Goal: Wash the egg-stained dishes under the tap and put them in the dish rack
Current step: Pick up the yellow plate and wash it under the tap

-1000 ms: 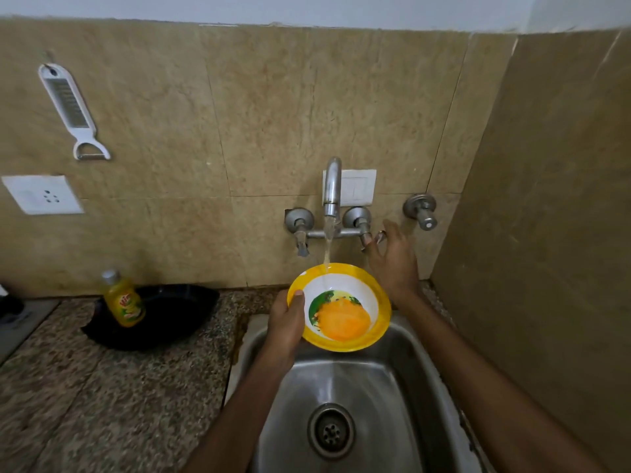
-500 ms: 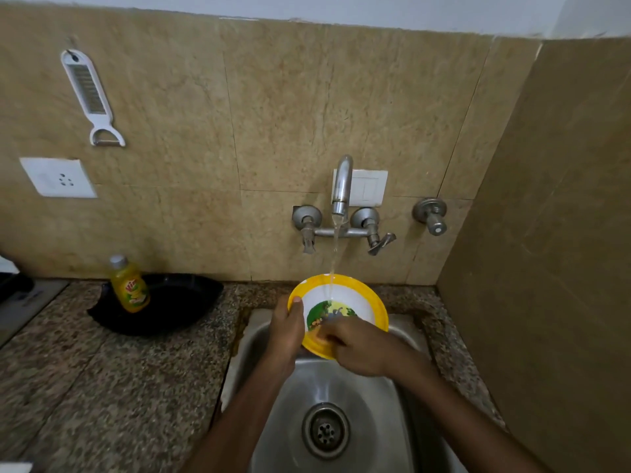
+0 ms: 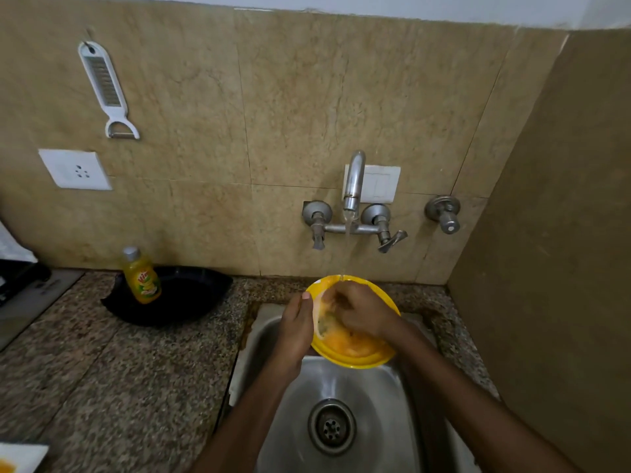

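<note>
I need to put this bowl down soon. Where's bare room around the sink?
The granite counter is bare between the black pan and the sink. The sink floor around the drain is free too. The back edge is crowded: yellow bowl, both hands, running tap.

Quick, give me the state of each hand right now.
Left hand: shut on the yellow bowl's left rim, thumb over the edge.
Right hand: inside the bowl under the tap's stream; fingers blurred, grip cannot be told.
</note>
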